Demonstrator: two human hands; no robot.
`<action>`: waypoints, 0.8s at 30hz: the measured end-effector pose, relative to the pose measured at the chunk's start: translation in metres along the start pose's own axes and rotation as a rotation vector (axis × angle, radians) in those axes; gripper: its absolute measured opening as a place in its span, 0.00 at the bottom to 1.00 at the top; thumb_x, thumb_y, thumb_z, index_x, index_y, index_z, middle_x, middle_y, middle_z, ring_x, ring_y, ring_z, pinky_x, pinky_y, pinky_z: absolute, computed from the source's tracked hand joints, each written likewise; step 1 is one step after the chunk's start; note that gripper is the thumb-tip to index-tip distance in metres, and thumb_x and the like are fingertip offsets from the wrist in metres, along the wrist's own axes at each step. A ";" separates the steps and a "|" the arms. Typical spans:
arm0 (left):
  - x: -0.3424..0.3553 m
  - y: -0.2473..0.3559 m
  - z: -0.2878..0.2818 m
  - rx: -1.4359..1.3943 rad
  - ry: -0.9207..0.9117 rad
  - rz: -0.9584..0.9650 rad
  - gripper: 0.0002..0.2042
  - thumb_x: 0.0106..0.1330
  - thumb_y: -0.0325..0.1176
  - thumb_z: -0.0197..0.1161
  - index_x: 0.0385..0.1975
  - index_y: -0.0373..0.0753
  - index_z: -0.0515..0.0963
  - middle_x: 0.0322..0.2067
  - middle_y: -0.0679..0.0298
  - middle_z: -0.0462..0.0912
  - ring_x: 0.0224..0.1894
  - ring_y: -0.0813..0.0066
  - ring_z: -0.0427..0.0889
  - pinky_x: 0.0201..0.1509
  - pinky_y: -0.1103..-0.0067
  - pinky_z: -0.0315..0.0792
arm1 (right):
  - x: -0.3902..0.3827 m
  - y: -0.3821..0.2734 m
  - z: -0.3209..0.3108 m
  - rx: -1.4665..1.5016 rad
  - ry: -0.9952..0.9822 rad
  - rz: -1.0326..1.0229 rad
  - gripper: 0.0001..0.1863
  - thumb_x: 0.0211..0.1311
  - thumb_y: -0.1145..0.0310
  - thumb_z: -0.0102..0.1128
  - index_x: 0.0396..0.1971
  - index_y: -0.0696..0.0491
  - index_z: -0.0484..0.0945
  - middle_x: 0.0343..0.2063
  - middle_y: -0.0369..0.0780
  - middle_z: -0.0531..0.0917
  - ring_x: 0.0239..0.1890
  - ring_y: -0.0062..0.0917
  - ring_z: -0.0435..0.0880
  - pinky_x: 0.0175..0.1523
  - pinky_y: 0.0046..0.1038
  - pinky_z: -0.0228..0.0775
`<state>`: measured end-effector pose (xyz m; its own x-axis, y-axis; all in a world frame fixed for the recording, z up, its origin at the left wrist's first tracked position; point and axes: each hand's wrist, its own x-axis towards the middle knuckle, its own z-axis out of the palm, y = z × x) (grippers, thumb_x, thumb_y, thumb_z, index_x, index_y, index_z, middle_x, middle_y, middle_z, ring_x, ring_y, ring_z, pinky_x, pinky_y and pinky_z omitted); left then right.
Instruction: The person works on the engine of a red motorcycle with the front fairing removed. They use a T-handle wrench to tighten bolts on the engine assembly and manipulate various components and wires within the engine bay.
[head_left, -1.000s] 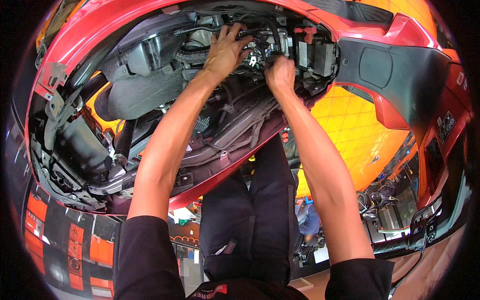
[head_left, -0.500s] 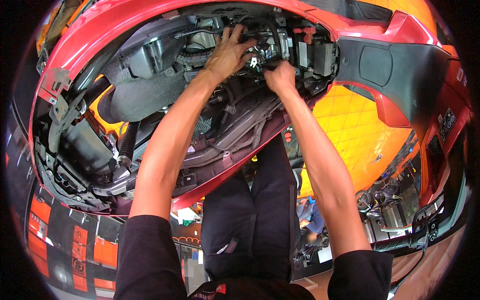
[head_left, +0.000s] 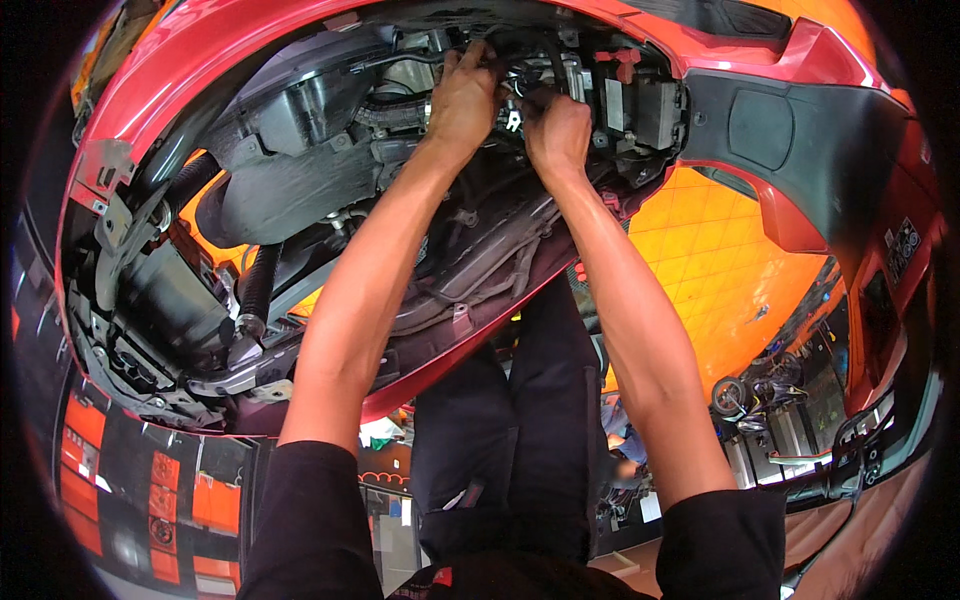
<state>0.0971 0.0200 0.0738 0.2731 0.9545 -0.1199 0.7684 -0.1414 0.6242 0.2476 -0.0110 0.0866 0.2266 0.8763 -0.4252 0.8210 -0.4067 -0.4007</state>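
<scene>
Both hands reach into the open body of a red scooter (head_left: 480, 345), among its engine parts. My left hand (head_left: 464, 104) is closed, its fingers curled down behind black hoses and metal parts; what they grip is hidden. Just right of it, my right hand (head_left: 558, 132) is closed too, thumb and fingertips drawn together over a dark part I cannot make out. Between the hands shows a small shiny metal bracket (head_left: 514, 120). A ribbed black hose (head_left: 392, 113) runs up to my left hand from the left.
Right of my right hand sits a black battery (head_left: 655, 115) with a red terminal cover (head_left: 622, 62). A large black plastic housing (head_left: 285, 195) fills the left of the bay. Below lies an orange floor (head_left: 700, 270). A black footboard panel (head_left: 762, 135) extends right.
My left hand has moved right and its spread fingers have curled inward. My right hand has shifted slightly up, its knuckles turned upward. The view has shifted a little.
</scene>
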 end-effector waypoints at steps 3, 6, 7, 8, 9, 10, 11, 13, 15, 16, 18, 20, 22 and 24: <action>-0.001 0.004 -0.002 -0.068 0.001 -0.049 0.21 0.57 0.29 0.74 0.52 0.37 0.84 0.58 0.52 0.78 0.55 0.43 0.77 0.60 0.58 0.77 | 0.002 0.008 0.002 -0.024 0.004 0.003 0.11 0.59 0.70 0.68 0.41 0.50 0.91 0.37 0.53 0.88 0.43 0.52 0.87 0.49 0.43 0.80; -0.006 -0.009 0.000 -0.020 0.056 0.063 0.21 0.57 0.27 0.74 0.52 0.37 0.84 0.58 0.53 0.79 0.55 0.44 0.78 0.60 0.59 0.76 | 0.001 0.005 0.005 -0.047 0.009 -0.052 0.10 0.60 0.71 0.67 0.41 0.50 0.90 0.36 0.52 0.88 0.43 0.52 0.87 0.49 0.44 0.80; -0.004 -0.011 -0.001 -0.017 0.007 0.051 0.19 0.58 0.28 0.72 0.52 0.38 0.85 0.59 0.54 0.78 0.56 0.44 0.78 0.62 0.59 0.76 | -0.001 0.005 0.005 -0.033 0.012 -0.048 0.10 0.60 0.71 0.67 0.41 0.51 0.90 0.36 0.53 0.88 0.43 0.52 0.87 0.49 0.44 0.80; -0.001 -0.014 -0.001 -0.014 -0.042 0.040 0.18 0.60 0.29 0.71 0.52 0.38 0.85 0.60 0.54 0.78 0.57 0.45 0.78 0.63 0.60 0.76 | -0.003 0.004 0.006 -0.019 0.014 -0.045 0.10 0.60 0.71 0.67 0.41 0.51 0.90 0.36 0.53 0.88 0.43 0.52 0.87 0.49 0.44 0.79; 0.002 -0.016 -0.002 -0.012 -0.091 0.029 0.18 0.61 0.29 0.70 0.52 0.38 0.85 0.62 0.55 0.78 0.58 0.45 0.77 0.64 0.60 0.75 | -0.004 0.004 0.006 -0.006 0.017 -0.041 0.10 0.60 0.71 0.66 0.41 0.51 0.90 0.36 0.53 0.88 0.43 0.52 0.87 0.49 0.45 0.79; 0.005 -0.016 -0.001 0.047 -0.102 0.091 0.16 0.63 0.30 0.68 0.52 0.39 0.85 0.62 0.57 0.77 0.61 0.47 0.76 0.63 0.60 0.76 | -0.003 0.007 0.006 -0.051 0.010 -0.052 0.10 0.61 0.70 0.66 0.41 0.51 0.90 0.36 0.53 0.88 0.43 0.52 0.87 0.49 0.45 0.79; 0.008 -0.015 0.000 0.106 -0.112 0.153 0.15 0.65 0.31 0.65 0.51 0.39 0.85 0.63 0.59 0.76 0.63 0.49 0.75 0.63 0.60 0.76 | -0.002 0.010 0.006 -0.097 0.003 -0.063 0.10 0.61 0.70 0.66 0.41 0.51 0.90 0.36 0.53 0.88 0.43 0.52 0.87 0.50 0.45 0.79; 0.016 -0.027 0.001 0.121 -0.177 0.205 0.14 0.69 0.33 0.61 0.50 0.39 0.85 0.65 0.61 0.74 0.66 0.52 0.73 0.64 0.59 0.76 | -0.002 0.008 0.007 -0.110 -0.016 -0.085 0.10 0.61 0.71 0.65 0.41 0.51 0.89 0.36 0.53 0.88 0.42 0.52 0.87 0.49 0.46 0.79; 0.023 -0.049 -0.002 0.128 -0.268 0.226 0.14 0.72 0.35 0.58 0.51 0.40 0.85 0.67 0.63 0.73 0.68 0.54 0.72 0.66 0.57 0.74 | -0.005 -0.006 0.007 -0.043 -0.046 -0.106 0.10 0.61 0.71 0.65 0.41 0.51 0.89 0.36 0.53 0.88 0.42 0.53 0.87 0.49 0.47 0.79; 0.025 -0.050 0.001 0.163 -0.301 0.271 0.14 0.73 0.36 0.57 0.51 0.40 0.85 0.68 0.63 0.72 0.69 0.55 0.72 0.67 0.57 0.73 | -0.005 -0.005 0.006 -0.059 -0.048 -0.107 0.10 0.61 0.71 0.65 0.41 0.51 0.89 0.36 0.53 0.88 0.42 0.53 0.87 0.48 0.46 0.79; 0.040 -0.036 -0.008 0.415 -0.326 0.473 0.15 0.75 0.37 0.56 0.54 0.41 0.83 0.69 0.65 0.72 0.69 0.57 0.72 0.69 0.55 0.70 | -0.003 0.005 0.002 -0.100 -0.044 -0.095 0.10 0.61 0.72 0.64 0.41 0.51 0.89 0.36 0.53 0.88 0.42 0.53 0.87 0.48 0.46 0.79; 0.042 -0.030 -0.011 0.454 -0.314 0.512 0.18 0.77 0.40 0.54 0.61 0.41 0.78 0.69 0.64 0.72 0.69 0.59 0.73 0.71 0.57 0.67 | -0.003 0.009 0.002 -0.087 -0.025 -0.119 0.11 0.60 0.72 0.64 0.41 0.52 0.89 0.35 0.53 0.87 0.41 0.53 0.87 0.47 0.47 0.79; 0.042 -0.031 -0.014 0.401 -0.291 0.516 0.20 0.78 0.41 0.53 0.63 0.41 0.77 0.68 0.63 0.73 0.68 0.59 0.74 0.71 0.57 0.67 | -0.004 0.009 0.004 -0.077 -0.019 -0.129 0.10 0.59 0.72 0.64 0.40 0.52 0.88 0.34 0.53 0.87 0.41 0.53 0.87 0.47 0.47 0.78; 0.039 -0.035 -0.014 0.425 -0.285 0.512 0.19 0.78 0.43 0.53 0.61 0.41 0.78 0.66 0.64 0.75 0.63 0.61 0.77 0.69 0.58 0.69 | -0.004 0.006 0.008 -0.073 -0.027 -0.126 0.10 0.59 0.73 0.64 0.39 0.52 0.88 0.33 0.53 0.87 0.40 0.53 0.87 0.46 0.48 0.78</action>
<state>0.0727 0.0662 0.0576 0.7547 0.6439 -0.1257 0.6466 -0.6975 0.3090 0.2471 -0.0189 0.0794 0.1057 0.9114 -0.3977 0.8782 -0.2732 -0.3926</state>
